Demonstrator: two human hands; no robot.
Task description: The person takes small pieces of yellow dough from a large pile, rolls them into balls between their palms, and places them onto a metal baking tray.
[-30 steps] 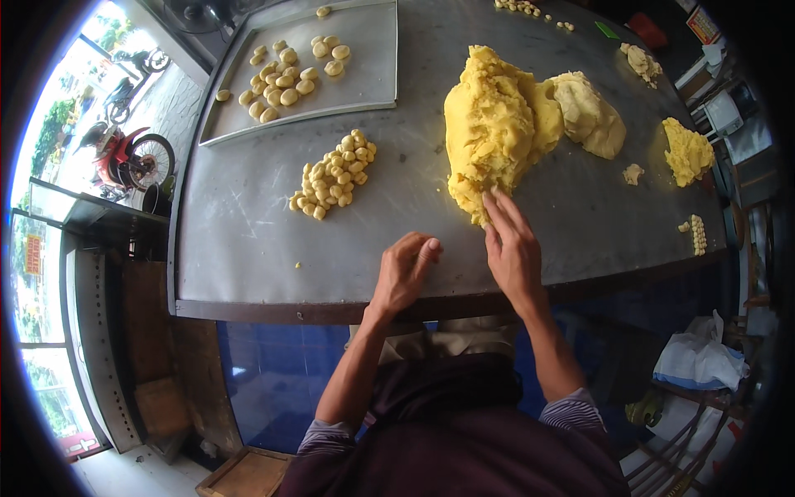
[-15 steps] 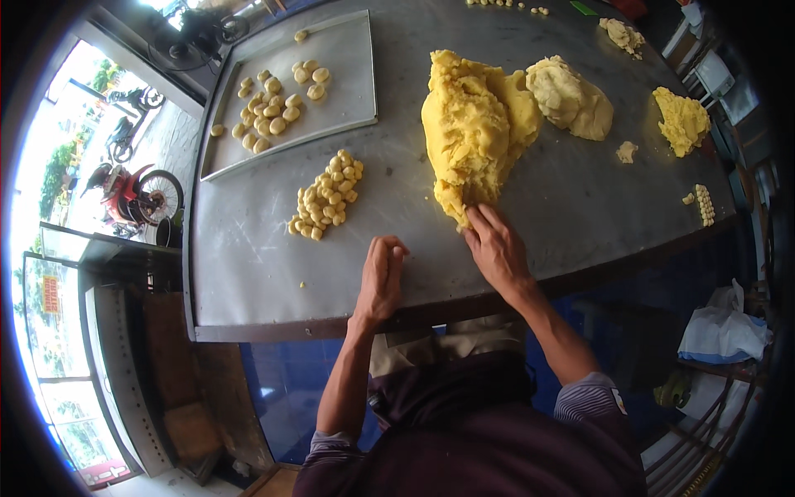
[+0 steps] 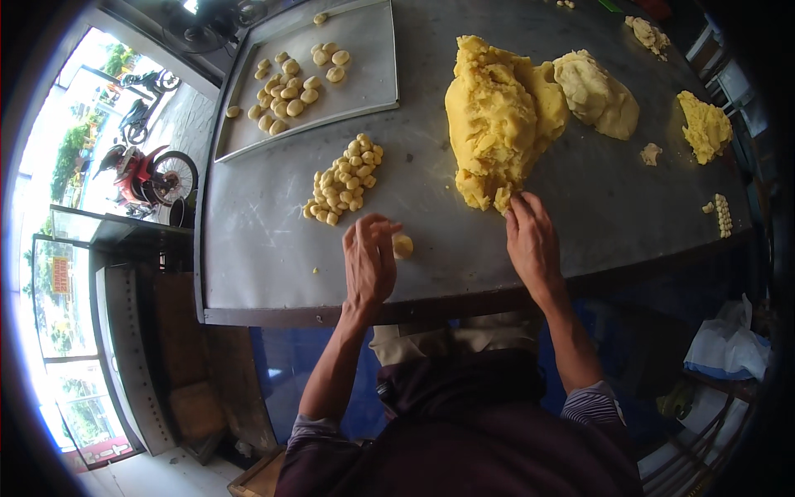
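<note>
A big lump of yellow dough (image 3: 493, 112) lies on the metal table. At its near end, my right hand (image 3: 534, 246) has its fingers closed on a small bit of the dough. My left hand (image 3: 368, 263) is over the table to the left, its fingers curved and apart. Right beside its fingers is a small yellow dough piece (image 3: 402, 246), partly behind them; it seems to rest on the table. Just beyond my left hand sits a heap of small dough balls (image 3: 344, 182).
A metal tray (image 3: 364, 83) with flattened dough balls (image 3: 286, 98) is at the far left. Paler dough (image 3: 598, 95) touches the big lump. Farther right are another yellow lump (image 3: 705, 128), a small scrap (image 3: 651, 154) and tiny balls in rows (image 3: 724, 217). The table's front edge (image 3: 273, 317) is near my body.
My left hand has loosened from a closed shape, and a dough piece now shows beside it. My right hand stays at the dough's near end. The whole view has shifted slightly.
</note>
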